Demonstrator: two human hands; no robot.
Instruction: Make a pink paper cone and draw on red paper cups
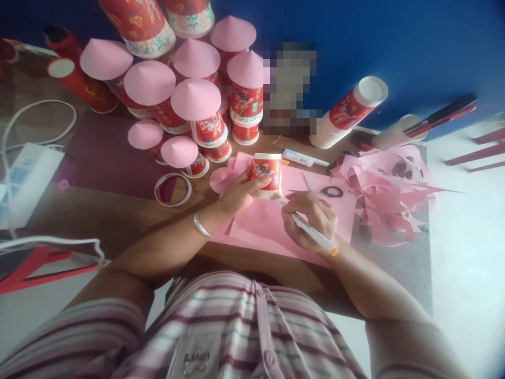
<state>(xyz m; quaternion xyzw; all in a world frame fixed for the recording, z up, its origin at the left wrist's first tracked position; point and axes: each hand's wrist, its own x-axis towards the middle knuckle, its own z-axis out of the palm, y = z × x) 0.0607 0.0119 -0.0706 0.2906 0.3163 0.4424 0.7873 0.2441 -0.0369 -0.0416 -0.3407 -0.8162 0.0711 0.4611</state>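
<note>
My left hand [244, 190] is closed around a red paper cup [266, 175] with a printed figure and white bands at both ends. It is held just above pink paper sheets [260, 223] on the wooden table. In my right hand [311, 218] is a white marker pen [315, 234] with an orange end, its tip pointing at the cup's lower white band. Whether the tip touches the cup I cannot tell. Scissors [331, 191] with dark handles lie on the pink paper beyond my right hand.
Red cups with pink paper cones [196, 100] stand in stacks at the back left. A tape roll [172, 189] lies before them. Another marker [305, 158] rests behind the held cup. Pink paper scraps [394, 195] are heaped right, near a tall cup stack [349, 113].
</note>
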